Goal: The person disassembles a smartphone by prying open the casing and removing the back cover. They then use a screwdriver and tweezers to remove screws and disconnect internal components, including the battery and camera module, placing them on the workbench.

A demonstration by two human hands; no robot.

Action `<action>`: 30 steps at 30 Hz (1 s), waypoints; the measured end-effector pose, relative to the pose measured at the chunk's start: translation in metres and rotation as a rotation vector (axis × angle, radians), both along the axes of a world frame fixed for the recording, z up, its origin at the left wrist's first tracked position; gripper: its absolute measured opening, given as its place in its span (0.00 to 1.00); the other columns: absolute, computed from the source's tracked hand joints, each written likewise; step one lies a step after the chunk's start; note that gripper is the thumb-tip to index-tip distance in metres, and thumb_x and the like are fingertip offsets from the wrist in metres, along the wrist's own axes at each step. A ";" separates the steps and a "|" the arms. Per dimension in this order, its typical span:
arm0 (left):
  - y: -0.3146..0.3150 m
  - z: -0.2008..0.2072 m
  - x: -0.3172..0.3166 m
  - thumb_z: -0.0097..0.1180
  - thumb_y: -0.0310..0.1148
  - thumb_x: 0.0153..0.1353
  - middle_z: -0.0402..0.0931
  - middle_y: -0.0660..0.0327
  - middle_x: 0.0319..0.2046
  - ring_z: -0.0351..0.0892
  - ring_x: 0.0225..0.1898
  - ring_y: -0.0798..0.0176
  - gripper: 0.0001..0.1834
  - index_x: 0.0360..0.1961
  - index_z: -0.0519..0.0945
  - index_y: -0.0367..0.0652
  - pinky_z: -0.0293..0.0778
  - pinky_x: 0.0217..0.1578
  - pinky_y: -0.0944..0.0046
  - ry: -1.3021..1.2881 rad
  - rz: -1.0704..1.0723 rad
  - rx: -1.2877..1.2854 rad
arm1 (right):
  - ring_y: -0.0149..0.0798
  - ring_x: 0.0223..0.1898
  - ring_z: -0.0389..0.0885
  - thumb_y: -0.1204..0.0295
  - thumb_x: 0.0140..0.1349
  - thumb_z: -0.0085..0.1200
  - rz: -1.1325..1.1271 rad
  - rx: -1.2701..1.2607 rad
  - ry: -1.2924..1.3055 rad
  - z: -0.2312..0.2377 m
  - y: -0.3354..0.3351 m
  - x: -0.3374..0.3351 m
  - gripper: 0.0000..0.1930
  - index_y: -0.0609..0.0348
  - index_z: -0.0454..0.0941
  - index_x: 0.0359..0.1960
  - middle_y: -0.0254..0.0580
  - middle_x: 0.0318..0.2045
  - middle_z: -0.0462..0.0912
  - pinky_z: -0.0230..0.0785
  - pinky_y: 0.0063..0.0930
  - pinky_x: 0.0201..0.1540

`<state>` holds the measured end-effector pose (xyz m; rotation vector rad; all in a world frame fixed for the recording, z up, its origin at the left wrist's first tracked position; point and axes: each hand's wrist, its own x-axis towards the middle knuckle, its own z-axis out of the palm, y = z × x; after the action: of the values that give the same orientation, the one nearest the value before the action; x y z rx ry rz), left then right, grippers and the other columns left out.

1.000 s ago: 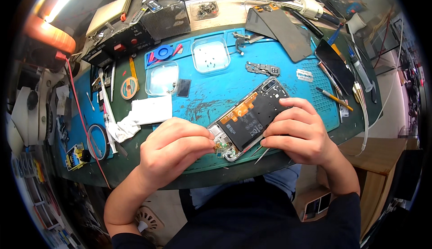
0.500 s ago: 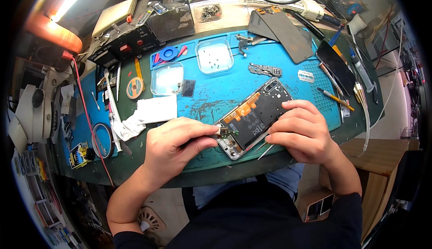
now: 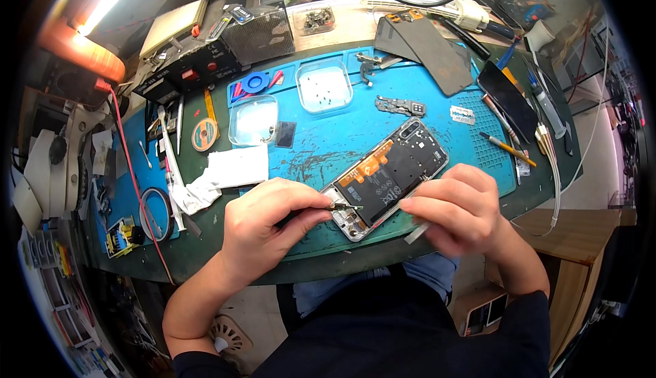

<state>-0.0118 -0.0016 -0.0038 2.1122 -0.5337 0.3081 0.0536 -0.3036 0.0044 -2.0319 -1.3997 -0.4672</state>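
Observation:
An opened smartphone [image 3: 378, 185] lies slanted on the blue mat, its black battery and orange flex cable exposed. Over its lower left end my left hand [image 3: 268, 222] pinches a small green circuit board [image 3: 350, 206] between thumb and fingers. The board is seen nearly edge-on. My right hand [image 3: 454, 208] is closed beside the phone's right edge, above the mat's near border. From under its fingers sticks out the blurred silvery end of tweezers [image 3: 415, 233]; the rest of the tool is hidden by the hand.
Beyond the phone lie a metal bracket [image 3: 400, 106], a razor blade [image 3: 462, 115] and a clear tray of tiny screws [image 3: 324, 87]. A second clear tray [image 3: 253, 120] and white tissue [image 3: 236, 166] are left. Pens, a dark screen [image 3: 509, 101] and cables lie right.
My right hand has moved slightly right, away from the phone, and the tweezers in it have turned. The circuit board in my left hand has tilted to nearly edge-on.

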 end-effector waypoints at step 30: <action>-0.002 0.005 -0.003 0.75 0.20 0.57 0.89 0.56 0.37 0.88 0.35 0.60 0.12 0.43 0.90 0.37 0.83 0.36 0.63 0.071 -0.114 -0.097 | 0.39 0.26 0.85 0.73 0.62 0.69 -0.042 0.237 0.339 -0.010 0.060 -0.024 0.09 0.57 0.87 0.43 0.37 0.30 0.84 0.74 0.31 0.24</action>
<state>-0.0147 -0.0037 0.0008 1.9834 -0.5829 0.1898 0.0300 -0.2440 -0.0059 -1.8477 -1.0478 -0.2745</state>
